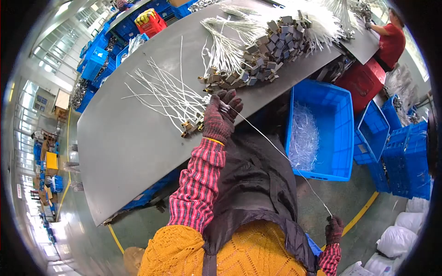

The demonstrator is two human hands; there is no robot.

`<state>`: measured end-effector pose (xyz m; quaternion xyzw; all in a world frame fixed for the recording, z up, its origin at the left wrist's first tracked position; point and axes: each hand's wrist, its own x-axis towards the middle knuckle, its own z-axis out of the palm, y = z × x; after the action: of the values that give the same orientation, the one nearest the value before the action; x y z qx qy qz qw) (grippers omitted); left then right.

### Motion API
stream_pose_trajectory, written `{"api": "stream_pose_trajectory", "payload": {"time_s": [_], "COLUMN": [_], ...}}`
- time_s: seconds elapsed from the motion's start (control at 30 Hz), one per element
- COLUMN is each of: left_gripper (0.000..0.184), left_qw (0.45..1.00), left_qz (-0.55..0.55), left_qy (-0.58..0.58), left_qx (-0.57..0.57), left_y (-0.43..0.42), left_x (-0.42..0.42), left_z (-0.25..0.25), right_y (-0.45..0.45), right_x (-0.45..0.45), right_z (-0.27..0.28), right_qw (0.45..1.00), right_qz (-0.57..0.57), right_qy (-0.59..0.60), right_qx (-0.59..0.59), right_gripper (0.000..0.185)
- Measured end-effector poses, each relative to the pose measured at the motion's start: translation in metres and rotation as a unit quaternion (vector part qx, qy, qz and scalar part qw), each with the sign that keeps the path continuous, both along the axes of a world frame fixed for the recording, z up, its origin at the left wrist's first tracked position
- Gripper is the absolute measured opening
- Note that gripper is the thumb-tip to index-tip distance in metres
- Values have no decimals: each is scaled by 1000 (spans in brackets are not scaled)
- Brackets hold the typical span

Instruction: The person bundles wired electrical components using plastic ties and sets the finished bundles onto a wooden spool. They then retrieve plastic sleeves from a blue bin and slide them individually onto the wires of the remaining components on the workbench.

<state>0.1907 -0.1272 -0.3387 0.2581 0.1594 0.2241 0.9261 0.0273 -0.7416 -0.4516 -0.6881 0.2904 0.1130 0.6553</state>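
My left hand [220, 117], in a dark knitted glove, is closed at the table's front edge around one end of a white wire [276, 149]. The wire runs down to the right, fairly taut, over a blue crate. Its other end is pinched in my gloved right hand [334, 229], held low and far out to the right. Beside my left hand lies a loose bunch of white wires [159, 94] with small metal boxes [189, 126] at their ends. Whatever sits inside my left fist is mostly hidden by the fingers.
A grey table [124, 152] carries a large heap of dark metal boxes [276, 43] with white wires. The blue crate [341, 138] at its edge contains clear strips [304, 138]. More crates [405, 156] and white sacks [397, 240] stand right. A person in red [391, 39] works beyond.
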Motion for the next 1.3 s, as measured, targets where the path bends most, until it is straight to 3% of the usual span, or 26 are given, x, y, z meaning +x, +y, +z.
{"api": "stream_pose_trajectory", "payload": {"time_s": [0.27,0.43,0.53,0.63,0.7,0.77,0.8,0.9,0.93,0.97,1.0,1.07,1.2,1.3], "left_gripper": [35,34,34,33,33,33,32,31,29,28,27,21,25,25], "left_qw": [998,997,998,1000,1000,998,995,972,962,969,976,979,935,935], "left_qz": [19,14,2,4,-13,-55,-79,-149,-168,-146,-117,-96,-76,-24], "left_qy": [46,61,55,30,10,-12,-4,17,56,56,58,73,170,134], "left_qx": [33,48,37,3,1,25,65,181,206,189,172,167,301,327], "left_y": [9,6,1,-12,-22,-31,-39,-65,-70,-76,-81,-72,-37,-14], "left_x": [2,6,8,6,-2,-11,-15,-28,-32,-33,-35,-38,-52,-54], "left_z": [4,12,13,13,9,4,0,-18,-19,-19,-19,-7,-4,-7], "right_y": [-24,-12,-29,-18,-14,15,72,221,269,305,346,404,454,493], "right_x": [14,37,44,40,34,40,55,92,108,119,128,152,151,159], "right_z": [-7,29,12,14,-35,-32,1,14,32,39,74,51,99,78], "right_qw": [999,995,993,994,967,967,976,969,960,938,920,871,883,834], "right_qz": [6,38,42,30,144,208,210,208,242,250,280,310,343,345], "right_qy": [-11,-5,-40,2,-115,-70,34,-47,-57,-42,-85,-310,-260,-428], "right_qx": [-35,-87,-100,-102,-176,-128,-45,123,129,235,260,221,188,45], "right_gripper": [9,11,12,13,12,13,16,20,26,37,45,50,60,59]}}
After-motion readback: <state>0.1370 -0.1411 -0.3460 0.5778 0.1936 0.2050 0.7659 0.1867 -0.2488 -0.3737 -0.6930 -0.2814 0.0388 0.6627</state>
